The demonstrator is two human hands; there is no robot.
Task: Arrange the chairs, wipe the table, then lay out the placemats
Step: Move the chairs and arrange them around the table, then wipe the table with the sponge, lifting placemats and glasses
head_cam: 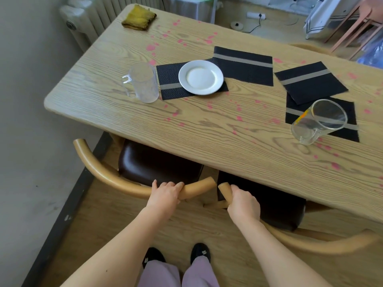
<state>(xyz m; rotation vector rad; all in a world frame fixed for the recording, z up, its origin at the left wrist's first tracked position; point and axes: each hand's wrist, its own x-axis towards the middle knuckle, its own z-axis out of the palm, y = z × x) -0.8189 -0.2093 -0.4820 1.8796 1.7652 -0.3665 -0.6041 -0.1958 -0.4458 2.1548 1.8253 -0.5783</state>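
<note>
Two wooden chairs with dark seats stand side by side at the near edge of the table (207, 131). My left hand (164, 195) grips the curved back rail of the left chair (99, 170) near its right end. My right hand (243, 205) grips the back rail of the right chair (323, 244) at its left end. Several black placemats lie askew on the table, one (169, 83) under a white plate (201, 77), another (310, 81) overlapping its neighbour. Pink stains (238, 118) dot the tabletop. A yellow cloth (139, 17) lies at the far left corner.
A clear glass mug (143, 82) stands left of the plate. A second glass mug (319, 121) sits on the right placemat. A radiator (83, 21) lines the wall at the back left. Another chair back (310, 48) shows across the table. My feet stand on wooden floor.
</note>
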